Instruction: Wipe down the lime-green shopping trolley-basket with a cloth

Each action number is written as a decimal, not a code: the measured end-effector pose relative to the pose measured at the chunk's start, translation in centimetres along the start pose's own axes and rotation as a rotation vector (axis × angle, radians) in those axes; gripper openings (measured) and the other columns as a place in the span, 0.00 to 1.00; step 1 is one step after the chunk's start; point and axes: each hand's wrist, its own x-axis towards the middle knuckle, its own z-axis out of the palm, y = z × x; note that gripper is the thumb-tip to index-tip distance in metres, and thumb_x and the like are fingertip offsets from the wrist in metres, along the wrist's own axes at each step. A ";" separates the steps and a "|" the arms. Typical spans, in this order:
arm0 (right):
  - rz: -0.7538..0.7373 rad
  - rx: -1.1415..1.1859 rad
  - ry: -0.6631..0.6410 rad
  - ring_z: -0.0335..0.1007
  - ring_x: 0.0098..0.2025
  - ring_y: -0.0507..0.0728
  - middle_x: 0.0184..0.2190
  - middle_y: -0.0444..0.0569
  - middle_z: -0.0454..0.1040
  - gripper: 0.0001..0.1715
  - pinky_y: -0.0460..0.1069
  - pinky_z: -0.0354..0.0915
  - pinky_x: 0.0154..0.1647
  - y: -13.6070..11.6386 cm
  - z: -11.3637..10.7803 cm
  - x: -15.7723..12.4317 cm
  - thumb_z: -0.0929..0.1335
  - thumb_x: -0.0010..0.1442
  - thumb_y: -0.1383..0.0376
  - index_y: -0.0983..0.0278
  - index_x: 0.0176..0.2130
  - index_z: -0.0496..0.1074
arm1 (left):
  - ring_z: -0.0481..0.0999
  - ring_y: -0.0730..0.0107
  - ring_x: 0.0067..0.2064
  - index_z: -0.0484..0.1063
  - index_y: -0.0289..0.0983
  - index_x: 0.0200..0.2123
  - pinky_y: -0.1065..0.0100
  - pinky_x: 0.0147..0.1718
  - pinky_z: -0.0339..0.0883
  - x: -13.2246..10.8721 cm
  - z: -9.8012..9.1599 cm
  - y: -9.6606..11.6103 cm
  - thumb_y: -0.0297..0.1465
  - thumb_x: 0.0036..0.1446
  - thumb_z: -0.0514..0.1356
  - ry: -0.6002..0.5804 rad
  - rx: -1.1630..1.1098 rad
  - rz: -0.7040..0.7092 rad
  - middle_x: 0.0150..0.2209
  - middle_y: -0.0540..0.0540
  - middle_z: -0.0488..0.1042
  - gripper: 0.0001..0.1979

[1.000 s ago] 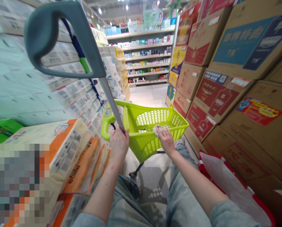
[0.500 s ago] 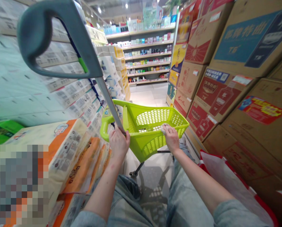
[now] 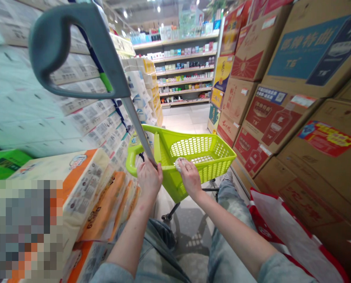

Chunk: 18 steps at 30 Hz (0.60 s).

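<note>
Lime-green basket [image 3: 169,181]: at its near rim, the right hand [image 3: 191,177] grasps 1 white wad [image 3: 178,162]; towards its left end, the left hand [image 3: 149,177] grips a grey pole [image 3: 138,127].

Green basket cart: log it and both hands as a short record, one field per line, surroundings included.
Cart: green basket cart, perforated sides, upright on the floor
Handle: grey handle atop a metal pole
Left hand: left hand gripping the pole's lower end
Right hand: right hand holding a white wad at the basket's near rim
Right side: stacked cartons, red-and-white bag
Left side: wrapped packs
Background: stocked shelves
</note>
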 end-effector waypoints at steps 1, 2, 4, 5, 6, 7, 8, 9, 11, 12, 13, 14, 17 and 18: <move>-0.001 0.017 -0.003 0.59 0.57 0.60 0.55 0.55 0.67 0.27 0.58 0.54 0.61 -0.3 -0.1 0.1 0.60 0.62 0.69 0.63 0.60 0.60 | 0.75 0.55 0.39 0.54 0.20 0.57 0.56 0.48 0.61 0.0 -0.1 0.0 0.36 0.60 0.50 -0.002 -0.002 0.002 0.33 0.36 0.76 0.28; -0.006 0.034 -0.006 0.60 0.57 0.60 0.55 0.55 0.67 0.27 0.58 0.54 0.61 -0.4 -0.1 0.3 0.60 0.62 0.69 0.63 0.60 0.61 | 0.75 0.55 0.38 0.55 0.20 0.56 0.56 0.48 0.61 0.0 -0.2 0.1 0.36 0.60 0.50 -0.005 -0.006 0.002 0.33 0.36 0.76 0.28; -0.030 0.064 -0.010 0.61 0.56 0.59 0.54 0.53 0.68 0.26 0.58 0.54 0.62 -0.1 -0.3 0.5 0.60 0.62 0.68 0.61 0.59 0.61 | 0.75 0.56 0.38 0.56 0.22 0.56 0.56 0.48 0.61 0.1 -0.3 0.1 0.36 0.60 0.49 -0.013 -0.015 0.000 0.33 0.36 0.76 0.26; -0.049 0.076 -0.016 0.62 0.55 0.58 0.53 0.52 0.69 0.25 0.58 0.54 0.62 0.3 -0.3 0.6 0.60 0.63 0.68 0.61 0.59 0.62 | 0.75 0.56 0.38 0.57 0.22 0.55 0.56 0.47 0.61 0.1 -0.4 0.1 0.36 0.60 0.49 -0.016 -0.016 -0.001 0.33 0.36 0.76 0.26; -0.068 0.084 -0.024 0.64 0.54 0.57 0.52 0.51 0.70 0.24 0.58 0.53 0.62 0.6 -0.3 0.7 0.60 0.63 0.68 0.60 0.58 0.63 | 0.75 0.56 0.38 0.57 0.22 0.54 0.56 0.47 0.61 0.1 -0.4 0.1 0.36 0.60 0.49 -0.019 -0.015 -0.001 0.33 0.36 0.75 0.25; -0.084 0.086 -0.032 0.65 0.53 0.56 0.51 0.50 0.71 0.23 0.58 0.53 0.62 1.0 -0.4 0.8 0.61 0.63 0.68 0.59 0.57 0.64 | 0.75 0.55 0.39 0.58 0.22 0.54 0.56 0.47 0.61 0.1 -0.4 0.0 0.36 0.61 0.49 -0.023 -0.013 0.000 0.33 0.36 0.75 0.25; -0.098 0.081 -0.041 0.66 0.51 0.56 0.50 0.50 0.72 0.22 0.57 0.53 0.63 1.2 -0.4 0.9 0.61 0.63 0.68 0.59 0.56 0.65 | 0.75 0.55 0.39 0.58 0.22 0.54 0.56 0.47 0.61 0.1 -0.3 0.0 0.36 0.61 0.49 -0.026 -0.011 0.003 0.33 0.36 0.75 0.25; -0.108 0.071 -0.049 0.67 0.50 0.56 0.48 0.50 0.73 0.21 0.57 0.53 0.63 1.4 -0.4 1.0 0.61 0.63 0.68 0.59 0.54 0.66 | 0.75 0.55 0.39 0.58 0.21 0.54 0.56 0.47 0.61 0.1 -0.3 -0.1 0.36 0.61 0.49 -0.029 -0.008 0.008 0.33 0.36 0.75 0.25; -0.121 0.042 -0.060 0.68 0.48 0.56 0.46 0.50 0.74 0.19 0.57 0.53 0.62 1.6 -0.6 1.1 0.62 0.62 0.67 0.60 0.52 0.68 | 0.75 0.54 0.39 0.56 0.19 0.55 0.56 0.46 0.62 0.1 -0.3 -0.2 0.36 0.61 0.50 -0.029 -0.002 0.020 0.32 0.35 0.75 0.27; -0.125 0.028 -0.064 0.68 0.48 0.56 0.45 0.50 0.74 0.18 0.56 0.54 0.62 1.6 -0.6 1.2 0.62 0.62 0.67 0.61 0.52 0.68 | 0.75 0.54 0.39 0.55 0.18 0.55 0.56 0.46 0.62 0.1 -0.3 -0.3 0.36 0.61 0.50 -0.028 0.003 0.027 0.32 0.35 0.75 0.28; -0.129 0.018 -0.068 0.68 0.47 0.56 0.44 0.50 0.74 0.17 0.56 0.54 0.61 1.5 -0.7 1.2 0.62 0.63 0.67 0.61 0.51 0.68 | 0.75 0.55 0.39 0.55 0.18 0.56 0.56 0.46 0.62 0.1 -0.3 -0.3 0.36 0.60 0.50 -0.026 0.007 0.032 0.32 0.35 0.76 0.28; -0.134 0.011 -0.073 0.68 0.47 0.56 0.43 0.51 0.74 0.17 0.56 0.54 0.61 1.4 -0.8 1.2 0.62 0.63 0.67 0.62 0.51 0.68 | 0.75 0.55 0.38 0.54 0.17 0.56 0.56 0.47 0.62 0.1 -0.4 -0.4 0.36 0.60 0.50 -0.022 0.011 0.035 0.32 0.34 0.76 0.29; -0.148 0.011 -0.082 0.68 0.46 0.56 0.42 0.52 0.74 0.15 0.55 0.55 0.60 1.4 -1.0 1.3 0.63 0.63 0.68 0.63 0.50 0.69 | 0.76 0.55 0.39 0.52 0.18 0.58 0.56 0.48 0.61 0.1 -0.4 -0.4 0.37 0.61 0.50 -0.013 0.014 0.037 0.34 0.33 0.76 0.30; -0.151 0.012 -0.083 0.68 0.46 0.56 0.41 0.52 0.74 0.15 0.55 0.55 0.60 1.4 -1.0 1.4 0.63 0.62 0.68 0.63 0.49 0.69 | 0.76 0.55 0.39 0.52 0.18 0.58 0.55 0.48 0.61 0.1 -0.4 -0.3 0.37 0.61 0.50 -0.010 0.010 0.037 0.34 0.33 0.76 0.30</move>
